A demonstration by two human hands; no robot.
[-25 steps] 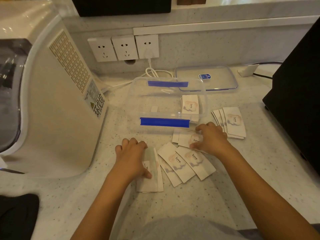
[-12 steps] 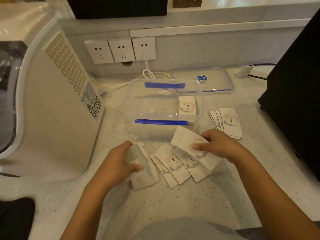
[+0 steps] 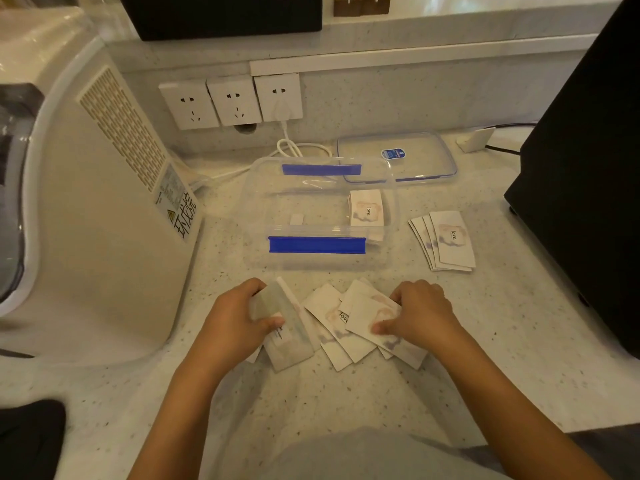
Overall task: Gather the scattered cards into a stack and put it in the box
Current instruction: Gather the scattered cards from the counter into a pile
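Observation:
White "love" cards lie on the speckled counter in front of a clear plastic box (image 3: 256,209) with blue clips. My left hand (image 3: 235,320) grips a small bunch of cards (image 3: 287,337) at the left. My right hand (image 3: 420,313) pinches a card (image 3: 367,317) and presses it onto a fan of loose cards (image 3: 332,313) between the hands. Another fanned pile of cards (image 3: 446,240) lies right of the box. Inside the box, at its right end, sits a short stack of cards (image 3: 367,211).
The box's clear lid (image 3: 415,168) lies behind it. A large white appliance (image 3: 86,202) stands at the left and a black device (image 3: 588,185) at the right. Wall sockets (image 3: 232,102) with a white cable sit at the back.
My right hand has drawn its cards toward me and leftward onto the middle fan. My left hand has lifted and tilted its bunch of cards slightly.

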